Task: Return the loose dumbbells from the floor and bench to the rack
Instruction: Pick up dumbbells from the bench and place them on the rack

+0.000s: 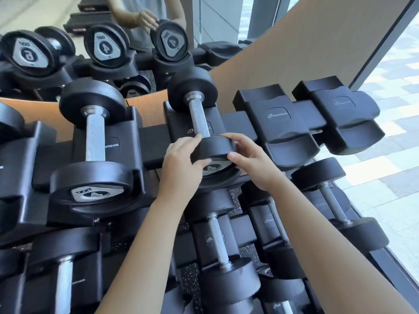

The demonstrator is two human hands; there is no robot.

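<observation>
Curling around its black end marked 4, the left hand [181,160] and right hand [252,160] are holding a steel-handled dumbbell [199,120] on the rack [278,123].

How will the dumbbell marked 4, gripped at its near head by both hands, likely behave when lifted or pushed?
The dumbbell probably feels dense for its size: solid black heads on a metal bar. Its round heads would likely roll on a flat floor, but the rack cradle should check that. The knurled handle likely resists slipping.

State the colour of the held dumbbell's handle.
The dumbbell handle is silver, knurled metal; head view.
</observation>
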